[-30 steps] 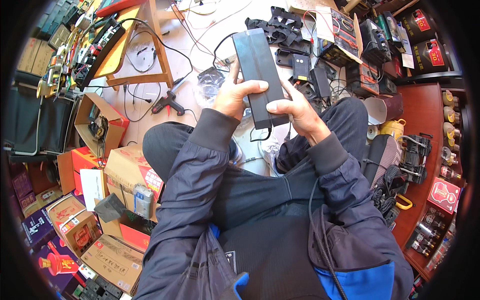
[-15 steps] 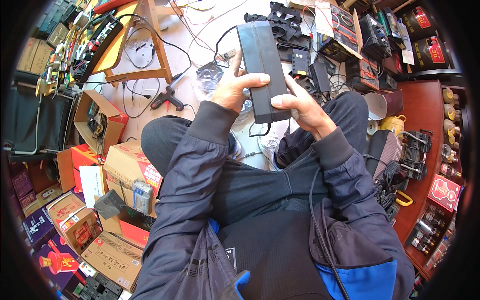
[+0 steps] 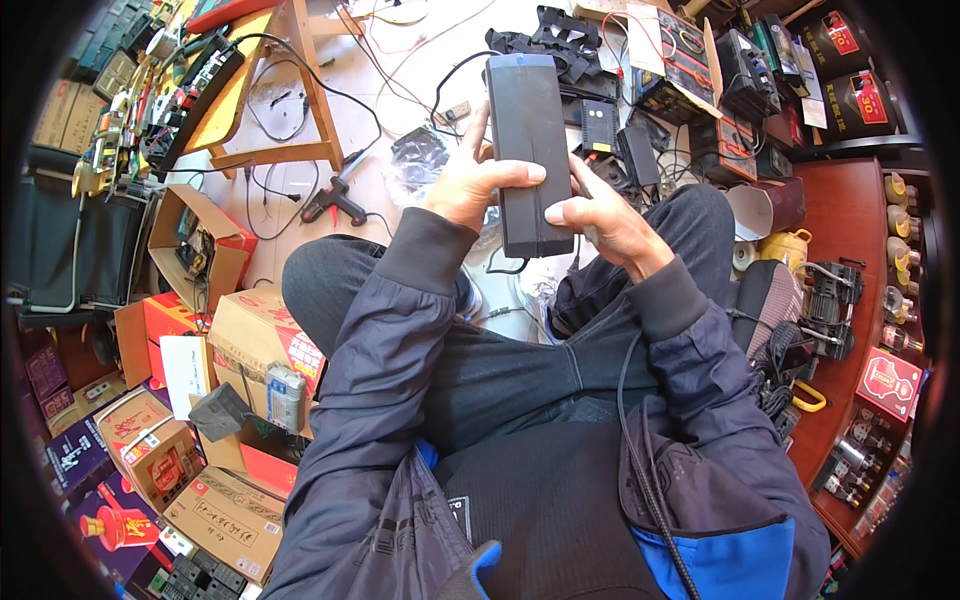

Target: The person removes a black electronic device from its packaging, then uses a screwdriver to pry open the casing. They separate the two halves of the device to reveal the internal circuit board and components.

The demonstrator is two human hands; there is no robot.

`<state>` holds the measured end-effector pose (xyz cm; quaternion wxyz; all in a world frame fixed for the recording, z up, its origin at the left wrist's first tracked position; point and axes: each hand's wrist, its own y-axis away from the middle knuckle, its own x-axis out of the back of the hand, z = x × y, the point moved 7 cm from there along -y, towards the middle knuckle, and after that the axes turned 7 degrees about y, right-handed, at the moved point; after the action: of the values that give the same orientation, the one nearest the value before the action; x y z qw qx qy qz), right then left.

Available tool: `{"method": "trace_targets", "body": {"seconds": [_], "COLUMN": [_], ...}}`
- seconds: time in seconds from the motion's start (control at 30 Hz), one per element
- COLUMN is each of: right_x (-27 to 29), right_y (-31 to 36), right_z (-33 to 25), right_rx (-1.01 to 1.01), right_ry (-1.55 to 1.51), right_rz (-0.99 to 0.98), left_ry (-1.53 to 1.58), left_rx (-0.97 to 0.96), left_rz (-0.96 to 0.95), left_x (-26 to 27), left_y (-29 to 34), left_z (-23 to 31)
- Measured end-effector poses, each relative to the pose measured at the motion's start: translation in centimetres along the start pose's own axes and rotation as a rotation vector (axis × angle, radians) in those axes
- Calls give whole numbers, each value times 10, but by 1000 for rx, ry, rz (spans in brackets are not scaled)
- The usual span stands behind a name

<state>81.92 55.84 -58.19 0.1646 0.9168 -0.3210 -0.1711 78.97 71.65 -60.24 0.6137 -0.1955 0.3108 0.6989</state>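
The person wears a dark navy jacket with creased sleeves, charcoal knit cuffs and bright blue patches; a black top; a dark braided cord; dark denim trousers; and, half hidden, seemingly pale shoes.

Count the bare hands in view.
2: the bare left hand at the left side of the long black rectangular box, and the bare right hand at its lower right side. No other hand shows.

Held case plain black. Left of case: black-and-red gun-shaped tool, brown carton with black marks. Right of case: yellow container, reddish-brown cabinet.
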Motion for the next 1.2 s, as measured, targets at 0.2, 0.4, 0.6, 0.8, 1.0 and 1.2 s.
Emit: {"method": "trace_targets", "body": {"seconds": [0.2,0.4,0.6,0.8,1.0,1.2], "right_x": [0,-1,6,-10,-12,-2], "right_y": [-5,-6,-16,-7,-6,-11], "right_z": [-1,-3,1,-2,1,-4], "right_rx": [70,117,119,205,155,165], "right_ry": [137,156,155,232,157,189], "right_rz": [98,134,172,99,119,158], "left_ry": [49,86,128,131,117,102], "left_rx": [37,27,41,-25,-12,31], "left_rz": [16,42,34,84,54,64], "left_x": [-1,-3,-7,2,0,-7], "left_y": [0,3,5,-3,0,3], "left_z": [-11,-15,-19,-10,-12,-14]}}
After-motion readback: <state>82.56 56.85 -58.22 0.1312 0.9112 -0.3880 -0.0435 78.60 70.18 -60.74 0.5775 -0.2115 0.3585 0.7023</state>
